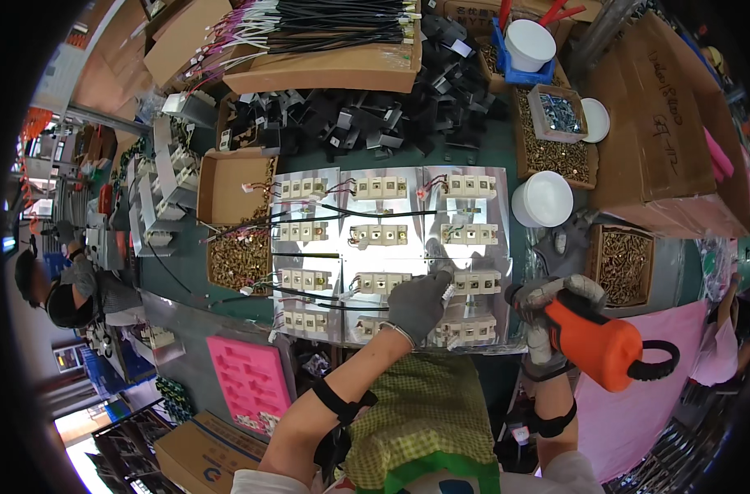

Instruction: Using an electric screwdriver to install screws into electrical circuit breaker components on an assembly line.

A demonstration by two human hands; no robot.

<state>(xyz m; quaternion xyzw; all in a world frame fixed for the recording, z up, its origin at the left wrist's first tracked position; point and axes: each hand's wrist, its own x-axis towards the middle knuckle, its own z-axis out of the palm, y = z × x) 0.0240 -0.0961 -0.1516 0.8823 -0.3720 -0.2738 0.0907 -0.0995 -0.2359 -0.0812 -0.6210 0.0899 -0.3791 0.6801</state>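
My left hand [418, 306], in a grey glove, rests over the lower middle of a grid of shiny metal plates [399, 262]. Its fingers are closed beside a small white piece; what they hold is partly hidden. White terminal blocks [379, 235] sit in rows on the plates, some with thin wires. Two black cables [358, 216] lie across them. My right hand [547, 317], also gloved, grips an orange and black power screwdriver [595, 342] just right of the plates. The tool lies tilted, its black end toward the plates.
Brass screws fill a box [626, 267] at right and another [239, 262] at left. Black brackets [366, 115] are heaped behind, below a carton of cables [325, 74]. A white tub [543, 199] and large carton [663, 132] stand right. Pink foam [247, 375] lies front left.
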